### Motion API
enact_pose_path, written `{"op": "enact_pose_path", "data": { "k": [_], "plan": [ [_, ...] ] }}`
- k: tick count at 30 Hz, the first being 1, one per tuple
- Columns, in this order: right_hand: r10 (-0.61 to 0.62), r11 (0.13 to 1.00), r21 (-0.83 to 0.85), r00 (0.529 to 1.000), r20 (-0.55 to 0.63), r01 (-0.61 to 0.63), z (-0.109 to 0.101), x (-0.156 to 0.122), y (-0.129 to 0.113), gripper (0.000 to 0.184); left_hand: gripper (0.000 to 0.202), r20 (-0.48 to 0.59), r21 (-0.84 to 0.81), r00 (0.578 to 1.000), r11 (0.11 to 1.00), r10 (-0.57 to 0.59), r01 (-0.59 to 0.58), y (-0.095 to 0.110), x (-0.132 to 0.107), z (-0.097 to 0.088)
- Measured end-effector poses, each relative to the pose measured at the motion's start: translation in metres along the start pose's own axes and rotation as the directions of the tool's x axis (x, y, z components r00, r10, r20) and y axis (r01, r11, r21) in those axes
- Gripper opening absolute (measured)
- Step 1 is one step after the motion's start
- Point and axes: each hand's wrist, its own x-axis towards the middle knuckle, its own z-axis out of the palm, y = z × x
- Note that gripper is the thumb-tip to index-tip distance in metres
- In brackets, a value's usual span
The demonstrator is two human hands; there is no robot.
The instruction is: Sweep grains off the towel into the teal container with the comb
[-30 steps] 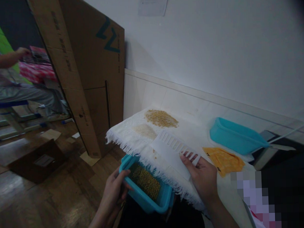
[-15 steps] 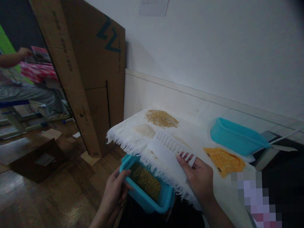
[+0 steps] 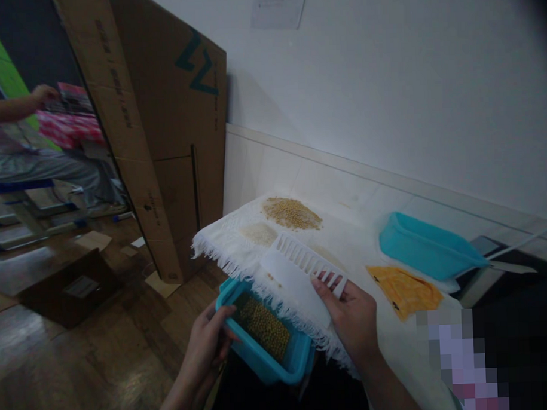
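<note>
My left hand [image 3: 210,339] is closed on the rim of a blue plastic bin [image 3: 256,364], held below the table edge with a layer of soybeans [image 3: 264,328] inside. In my right hand [image 3: 351,316] is a white slotted plastic scraper [image 3: 298,282], its flat side lying over the fringed white towel [image 3: 221,237]. A few loose beans lie by the scraper's near edge. Beyond it on the towel are a heap of soybeans mixed with pale grains [image 3: 292,213] and a smaller pile of pale grains [image 3: 259,232]. More pale grains lie partly behind the scraper.
A second blue bin [image 3: 427,247] and a yellow cloth [image 3: 406,290] lie to the right on the table. A tall cardboard box [image 3: 176,124] stands at the left. Farther left, another person's hand [image 3: 45,94] shows near a red checked cloth.
The scraper in my right hand has shifted slightly left and toward the towel's near edge. My left hand and the bin it holds stay in place.
</note>
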Motion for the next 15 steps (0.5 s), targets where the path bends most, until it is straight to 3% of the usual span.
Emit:
{"op": "enact_pose_path", "data": {
  "k": [15],
  "plan": [
    [-0.02, 1.0, -0.015, 1.0, -0.005, 0.02, 0.0003, 0.0041, -0.0026, 0.035, 0.03, -0.005, 0.011, 1.0, 1.0, -0.003, 0.003, 0.0015, 0.0004, -0.0004]
  ]
}}
